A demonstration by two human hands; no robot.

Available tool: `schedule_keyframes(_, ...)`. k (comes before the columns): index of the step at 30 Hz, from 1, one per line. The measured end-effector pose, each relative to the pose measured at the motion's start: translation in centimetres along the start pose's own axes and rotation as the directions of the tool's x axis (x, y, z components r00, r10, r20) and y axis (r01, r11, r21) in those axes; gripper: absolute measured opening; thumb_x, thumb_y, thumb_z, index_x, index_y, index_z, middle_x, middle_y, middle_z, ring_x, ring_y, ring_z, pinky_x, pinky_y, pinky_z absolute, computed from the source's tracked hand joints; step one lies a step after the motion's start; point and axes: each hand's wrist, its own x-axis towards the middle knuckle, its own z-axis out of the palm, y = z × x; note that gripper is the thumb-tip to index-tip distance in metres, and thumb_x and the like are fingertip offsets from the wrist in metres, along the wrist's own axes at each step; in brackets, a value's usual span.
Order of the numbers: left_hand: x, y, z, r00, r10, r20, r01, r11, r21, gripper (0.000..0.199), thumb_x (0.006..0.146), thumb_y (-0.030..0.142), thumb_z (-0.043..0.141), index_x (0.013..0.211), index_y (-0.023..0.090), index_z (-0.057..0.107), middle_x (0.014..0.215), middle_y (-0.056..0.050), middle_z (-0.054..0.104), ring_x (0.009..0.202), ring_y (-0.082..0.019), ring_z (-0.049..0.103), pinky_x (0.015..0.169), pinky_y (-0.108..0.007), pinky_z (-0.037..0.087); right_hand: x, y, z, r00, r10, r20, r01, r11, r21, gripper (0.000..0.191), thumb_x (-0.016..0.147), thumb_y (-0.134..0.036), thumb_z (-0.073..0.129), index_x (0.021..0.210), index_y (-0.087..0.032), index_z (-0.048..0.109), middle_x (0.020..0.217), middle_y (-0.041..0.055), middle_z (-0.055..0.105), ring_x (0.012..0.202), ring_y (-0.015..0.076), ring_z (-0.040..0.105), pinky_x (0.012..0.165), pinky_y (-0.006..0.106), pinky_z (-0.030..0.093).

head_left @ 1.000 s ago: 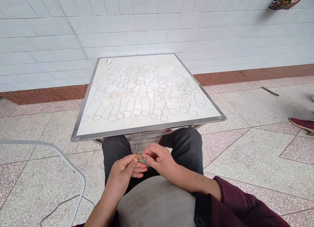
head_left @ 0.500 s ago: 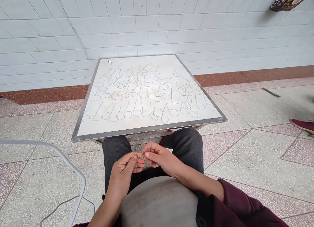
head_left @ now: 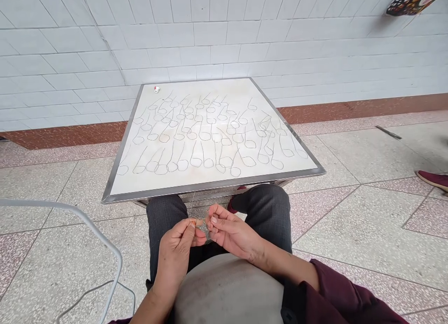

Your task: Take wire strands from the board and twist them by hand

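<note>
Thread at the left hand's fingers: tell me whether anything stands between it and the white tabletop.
Nothing visible does. The thread rises from the left hand toward the steel front edge of the tabletop. The right hand lies beside the thread, not across it.

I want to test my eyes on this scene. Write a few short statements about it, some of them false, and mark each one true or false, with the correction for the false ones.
1. The table holds many thread loops in rows. True.
2. The right hand lies flat on the table. False: the right hand is above the lap, beside the left hand.
3. A thin thread runs from the table edge down to the hands. True.
4. The wall behind the table is red brick. False: the wall is white tile.
5. A blue shoe shows at the right. False: the shoe is dark red.
</note>
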Motion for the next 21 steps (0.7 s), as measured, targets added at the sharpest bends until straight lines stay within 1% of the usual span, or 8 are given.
schedule_keyframes(2, 0.0, 0.2, 0.0, 1.0, 0.006, -0.01, -0.006, 1.0, 0.013, 0.033, 0.086, 0.044, 0.059, 0.095, 0.015, 0.074, 0.074, -0.003, 0.072, 0.069, -0.02, 0.07, 0.071, -0.033, 0.06, 0.1, 0.0, -0.3, 1.0, -0.013, -0.007, 0.013, 0.996, -0.087, 0.034, 0.073, -0.038, 0.082, 0.09, -0.021, 0.058, 0.076, -0.003, 0.055, 0.065, 0.0089, 0.047, 0.062, 0.021, 0.038)
schedule_keyframes(4, 0.1, 0.2, 0.1, 1.0, 0.017, -0.018, -0.016, 0.999, 0.028, 0.033, 0.086, 0.043, 0.059, 0.095, 0.015, 0.074, 0.075, -0.004, 0.073, 0.07, -0.021, 0.071, 0.071, -0.034, 0.061, 0.2, -0.1, -0.7, 0.999, -0.053, -0.012, 0.049, 0.967, -0.251, 0.034, 0.075, -0.042, 0.08, 0.091, -0.021, 0.059, 0.074, -0.0044, 0.053, 0.062, 0.0085, 0.045, 0.061, 0.022, 0.037)
schedule_keyframes(7, 0.2, 0.2, 0.3, 0.999, 0.049, -0.005, -0.048, 0.996, 0.072, 0.034, 0.086, 0.044, 0.058, 0.095, 0.017, 0.075, 0.079, -0.005, 0.074, 0.074, -0.022, 0.07, 0.07, -0.034, 0.06, 0.3, -0.2, -1.1, 0.99, -0.141, 0.016, 0.13, 0.857, -0.498, 0.033, 0.079, -0.048, 0.074, 0.09, -0.02, 0.059, 0.071, -0.0056, 0.05, 0.059, 0.0084, 0.041, 0.058, 0.023, 0.034)
schedule_keyframes(10, 0.3, 0.0, 0.4, 0.994, 0.104, 0.019, -0.105, 0.986, 0.132, 0.033, 0.087, 0.044, 0.056, 0.096, 0.019, 0.076, 0.087, -0.007, 0.074, 0.082, -0.024, 0.069, 0.072, -0.034, 0.058, 0.4, -0.3, -1.2, 0.979, -0.2, 0.045, 0.183, 0.751, -0.634, 0.034, 0.084, -0.052, 0.066, 0.089, -0.02, 0.058, 0.07, -0.0053, 0.049, 0.058, 0.009, 0.039, 0.057, 0.023, 0.032)
schedule_keyframes(12, 0.4, -0.1, 0.4, 0.99, 0.137, 0.033, -0.14, 0.975, 0.173, 0.032, 0.087, 0.043, 0.056, 0.094, 0.02, 0.077, 0.085, -0.006, 0.073, 0.081, -0.023, 0.068, 0.072, -0.033, 0.057, 0.4, -0.3, -1.1, 0.965, -0.256, 0.052, 0.222, 0.696, -0.683, 0.034, 0.086, -0.053, 0.064, 0.087, -0.02, 0.058, 0.068, -0.0053, 0.048, 0.06, 0.0098, 0.04, 0.058, 0.024, 0.032)
schedule_keyframes(14, 0.4, 0.0, 0.3, 0.987, 0.15, 0.051, -0.158, 0.966, 0.204, 0.031, 0.086, 0.043, 0.055, 0.092, 0.021, 0.077, 0.075, -0.004, 0.07, 0.072, -0.021, 0.065, 0.068, -0.031, 0.055, 0.4, -0.3, -1.1, 0.953, -0.297, 0.061, 0.252, 0.668, -0.7, 0.033, 0.087, -0.053, 0.062, 0.085, -0.02, 0.058, 0.067, -0.0051, 0.048, 0.061, 0.0104, 0.042, 0.059, 0.025, 0.033)
schedule_keyframes(17, 0.4, 0.2, 0.3, 0.986, 0.152, 0.075, -0.166, 0.958, 0.232, 0.03, 0.086, 0.041, 0.054, 0.087, 0.021, 0.076, 0.063, -0.001, 0.066, 0.062, -0.019, 0.061, 0.063, -0.028, 0.051, 0.4, -0.1, -1.2, 0.954, -0.293, 0.068, 0.258, 0.678, -0.689, 0.031, 0.088, -0.051, 0.061, 0.084, -0.02, 0.058, 0.066, -0.0053, 0.048, 0.06, 0.0102, 0.043, 0.059, 0.025, 0.035)
schedule_keyframes(21, 0.2, 0.4, 0.3, 0.983, 0.173, 0.062, -0.184, 0.943, 0.278, 0.028, 0.086, 0.037, 0.052, 0.082, 0.021, 0.075, 0.058, 0.001, 0.065, 0.059, -0.018, 0.06, 0.062, -0.027, 0.049, 0.4, 0.2, -1.3, 0.956, -0.29, 0.05, 0.245, 0.688, -0.683, 0.034, 0.087, -0.053, 0.061, 0.083, -0.02, 0.057, 0.067, -0.005, 0.048, 0.059, 0.0102, 0.044, 0.058, 0.025, 0.037)
